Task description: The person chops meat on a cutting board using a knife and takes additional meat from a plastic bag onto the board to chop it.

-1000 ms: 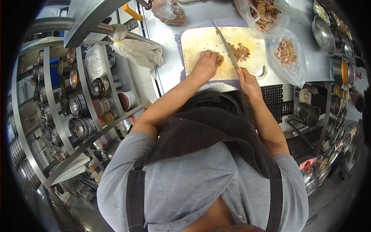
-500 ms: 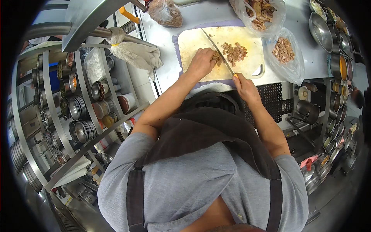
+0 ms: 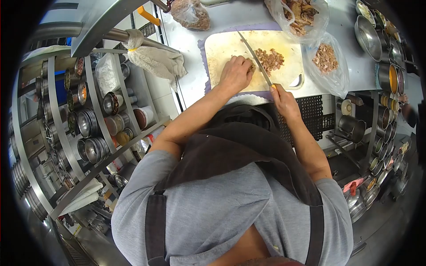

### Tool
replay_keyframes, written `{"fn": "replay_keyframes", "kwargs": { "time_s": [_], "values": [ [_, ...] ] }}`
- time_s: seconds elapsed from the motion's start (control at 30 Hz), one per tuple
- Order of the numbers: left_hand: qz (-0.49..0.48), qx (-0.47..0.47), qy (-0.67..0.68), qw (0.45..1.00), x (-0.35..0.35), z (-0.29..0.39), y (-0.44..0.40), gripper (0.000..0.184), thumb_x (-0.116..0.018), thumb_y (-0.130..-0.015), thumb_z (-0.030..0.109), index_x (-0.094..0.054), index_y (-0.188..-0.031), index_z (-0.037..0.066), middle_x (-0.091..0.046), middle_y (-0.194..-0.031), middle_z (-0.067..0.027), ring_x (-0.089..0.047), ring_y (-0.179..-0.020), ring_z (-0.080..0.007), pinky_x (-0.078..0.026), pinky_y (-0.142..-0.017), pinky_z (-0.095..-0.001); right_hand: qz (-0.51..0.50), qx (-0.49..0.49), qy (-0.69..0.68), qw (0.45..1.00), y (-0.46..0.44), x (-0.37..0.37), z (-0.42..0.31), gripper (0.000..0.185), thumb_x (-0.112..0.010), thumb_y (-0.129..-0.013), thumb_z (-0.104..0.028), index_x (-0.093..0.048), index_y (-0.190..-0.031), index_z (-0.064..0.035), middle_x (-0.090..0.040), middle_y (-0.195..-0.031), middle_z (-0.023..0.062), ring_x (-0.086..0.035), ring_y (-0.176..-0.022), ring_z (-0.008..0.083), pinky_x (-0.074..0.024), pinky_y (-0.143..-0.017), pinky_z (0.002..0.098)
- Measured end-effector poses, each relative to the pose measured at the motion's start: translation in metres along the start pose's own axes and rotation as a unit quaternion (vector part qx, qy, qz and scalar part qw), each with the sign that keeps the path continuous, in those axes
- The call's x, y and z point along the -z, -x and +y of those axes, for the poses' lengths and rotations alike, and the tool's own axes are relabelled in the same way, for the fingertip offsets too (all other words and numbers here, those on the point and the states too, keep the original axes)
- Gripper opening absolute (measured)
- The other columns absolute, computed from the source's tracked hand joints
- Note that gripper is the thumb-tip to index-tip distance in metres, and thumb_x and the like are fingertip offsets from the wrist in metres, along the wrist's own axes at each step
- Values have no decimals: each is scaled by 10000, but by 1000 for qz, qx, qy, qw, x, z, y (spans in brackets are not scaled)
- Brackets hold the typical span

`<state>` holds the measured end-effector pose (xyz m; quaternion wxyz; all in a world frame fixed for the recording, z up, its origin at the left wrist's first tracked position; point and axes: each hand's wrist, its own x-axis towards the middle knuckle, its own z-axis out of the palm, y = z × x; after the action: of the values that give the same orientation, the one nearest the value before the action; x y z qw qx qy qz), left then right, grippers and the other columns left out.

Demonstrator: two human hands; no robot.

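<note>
My right hand (image 3: 285, 102) grips the yellow handle of a long kitchen knife (image 3: 256, 59), whose blade slants up and left across a white cutting board (image 3: 218, 46). Left of the blade, my left hand (image 3: 236, 74) is curled over a piece of brown meat (image 3: 252, 68), mostly hidden by the fingers. On the blade's other side lies a loose pile of chopped meat (image 3: 274, 61). A few small bits are scattered near the board's far edge.
A purple cloth (image 3: 202, 57) lies under the board. To the right is a plastic bag of diced meat (image 3: 325, 58); behind it, a bag of larger brown pieces (image 3: 301, 17). Another filled bag (image 3: 190, 15) sits far left. A knotted towel (image 3: 155, 62) hangs from a rail.
The knife blade has shifted slightly right. My left hand has rolled a little to the right and now covers more of the meat. My right hand has moved slightly.
</note>
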<state>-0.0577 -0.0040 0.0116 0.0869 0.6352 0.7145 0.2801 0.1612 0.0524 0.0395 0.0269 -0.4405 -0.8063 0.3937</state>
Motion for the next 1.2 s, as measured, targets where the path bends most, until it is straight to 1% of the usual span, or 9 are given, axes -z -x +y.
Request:
{"fn": "replay_keyframes", "kwargs": {
  "time_s": [0.33, 0.43, 0.5, 0.7, 0.8, 0.97, 1.07, 1.13, 1.2],
  "values": [
    [32, 62, 104, 992, 0, -11, 3, 125, -681, -786, 100, -693, -906, 69, -625, -871, -125, -601, -853, -312, -500, -774, -405, 5, -9, -16, 1000, 2, 0, 0, 326, -466, -1018, -346, -576, -1132, -62, -659, -821, 275, -629, -826, 480, -476, -707, 545],
    [11, 138, 198, 970, 8, -19, -2, 98, -681, -782, 106, -674, -862, 51, -657, -828, -117, -642, -802, -283, -523, -746, -375, -7, -33, -16, 999, 2, 2, 0, 379, -473, -1015, -383, -588, -1174, -59, -661, -870, 281, -631, -876, 475, -481, -744, 507],
    [-37, 231, 237, 943, 11, -23, -7, 113, -687, -827, 129, -693, -905, 49, -702, -850, -93, -671, -784, -184, -522, -739, -300, -9, -35, -17, 999, 2, 3, -2, 380, -473, -1015, -384, -588, -1176, -60, -661, -873, 281, -630, -884, 474, -481, -747, 505],
    [-5, 290, 262, 921, 5, -54, -25, 173, -680, -849, 178, -725, -967, 59, -714, -844, -101, -679, -776, -201, -541, -752, -321, 2, -31, -24, 999, 0, 4, -4, 357, -467, -1012, -379, -581, -1152, -71, -662, -875, 283, -630, -879, 475, -478, -736, 531],
    [9, 202, 87, 975, 7, -68, -25, 186, -647, -862, 177, -727, -971, 49, -716, -865, -135, -688, -782, -275, -549, -759, -361, 1, -42, -29, 999, 0, 9, -6, 367, -465, -1011, -389, -582, -1155, -72, -662, -881, 283, -630, -888, 472, -477, -742, 529],
    [4, 110, 29, 993, 16, -69, -33, 209, -596, -837, 95, -724, -998, 59, -688, -951, -166, -651, -902, -337, -526, -840, -421, -15, -64, -36, 997, 1, 8, -3, 373, -469, -1009, -395, -586, -1153, -71, -663, -879, 277, -633, -882, 469, -478, -746, 525],
    [-12, 52, 12, 999, 11, -65, -38, 207, -593, -827, 81, -721, -990, 59, -663, -956, -160, -629, -950, -334, -505, -869, -438, 18, -33, -31, 999, 0, 3, 0, 377, -479, -1018, -378, -597, -1146, -43, -640, -733, 210, -643, -716, 385, -477, -665, 446],
    [-18, 27, -2, 999, 11, -64, -40, 176, -604, -836, 101, -717, -963, 56, -656, -917, -151, -625, -945, -324, -494, -876, -434, -15, -64, -51, 997, -1, 8, -8, 379, -463, -1011, -398, -586, -1151, -68, -663, -869, 274, -628, -883, 474, -472, -750, 522],
    [-79, 48, -12, 996, 11, -63, -40, 144, -613, -834, 114, -705, -916, 40, -646, -902, -147, -627, -923, -334, -497, -846, -439, -15, -65, -60, 996, -4, 8, -11, 379, -459, -1012, -395, -585, -1154, -68, -661, -870, 278, -626, -888, 476, -472, -754, 521]
  ]
}}
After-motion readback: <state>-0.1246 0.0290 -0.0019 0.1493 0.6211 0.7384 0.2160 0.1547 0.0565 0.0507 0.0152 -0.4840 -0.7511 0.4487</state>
